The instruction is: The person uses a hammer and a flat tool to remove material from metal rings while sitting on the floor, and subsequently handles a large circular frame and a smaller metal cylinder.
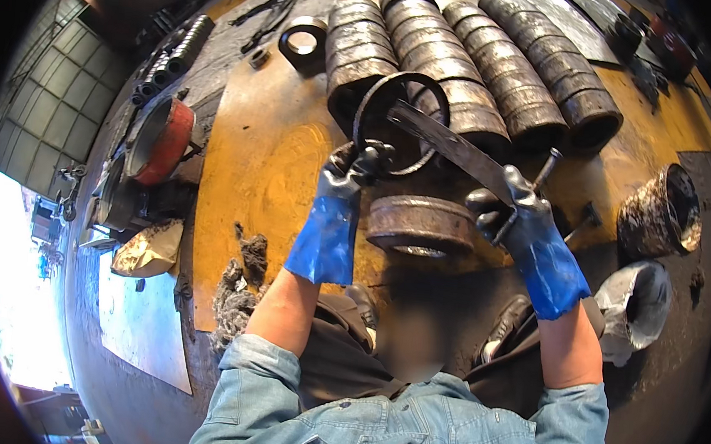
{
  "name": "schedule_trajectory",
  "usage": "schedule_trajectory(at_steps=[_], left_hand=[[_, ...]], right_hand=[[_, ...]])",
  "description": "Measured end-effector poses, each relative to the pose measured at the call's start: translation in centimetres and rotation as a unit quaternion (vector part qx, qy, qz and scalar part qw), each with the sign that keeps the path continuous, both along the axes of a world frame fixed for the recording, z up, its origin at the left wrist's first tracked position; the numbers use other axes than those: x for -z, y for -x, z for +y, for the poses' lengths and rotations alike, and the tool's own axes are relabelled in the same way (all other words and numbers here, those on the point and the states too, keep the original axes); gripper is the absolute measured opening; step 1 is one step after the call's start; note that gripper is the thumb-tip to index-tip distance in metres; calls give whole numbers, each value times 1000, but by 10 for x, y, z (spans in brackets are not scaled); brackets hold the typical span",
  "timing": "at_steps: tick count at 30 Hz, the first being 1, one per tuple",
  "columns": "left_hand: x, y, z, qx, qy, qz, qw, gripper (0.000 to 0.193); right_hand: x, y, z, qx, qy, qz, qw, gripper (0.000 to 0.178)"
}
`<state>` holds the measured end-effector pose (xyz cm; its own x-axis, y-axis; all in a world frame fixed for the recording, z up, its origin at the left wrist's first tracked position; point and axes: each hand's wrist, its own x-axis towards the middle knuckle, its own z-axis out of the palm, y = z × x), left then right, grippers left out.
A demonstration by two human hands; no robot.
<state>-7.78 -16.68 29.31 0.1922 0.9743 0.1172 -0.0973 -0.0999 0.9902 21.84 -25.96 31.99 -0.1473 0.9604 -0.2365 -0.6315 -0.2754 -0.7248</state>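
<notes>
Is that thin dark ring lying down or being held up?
Held up: the left gloved hand has the thin dark ring by its lower edge, in front of the stacked metal rings.

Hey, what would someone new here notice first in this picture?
Probably the four rows of grimy metal cylinders across the upper middle. Next, centrally, the dark ring in the left hand, overlapped by the flat bar in the right hand. The red drum-shaped part also stands out at left.
</notes>
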Motion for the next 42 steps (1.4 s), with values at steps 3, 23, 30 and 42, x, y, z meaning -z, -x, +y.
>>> schedule_trajectory(at_steps=[3,23,30,42], left_hand=[[-15,-15,-10,-7,12,-60,998,28],[-3,-35,-7,17,-40,141,989,44],[-42,-53,-17,-1,-99,339,936,32],[-18,-13,4,-113,-44,271,955,23]], right_hand=[[3,-3,6,76,86,89,989,37],[-14,-2,-10,66,-148,-164,973,54],[-16,24,-23,51,-149,-273,949,35],[-28,-11,-19,106,-465,-588,653,34]])
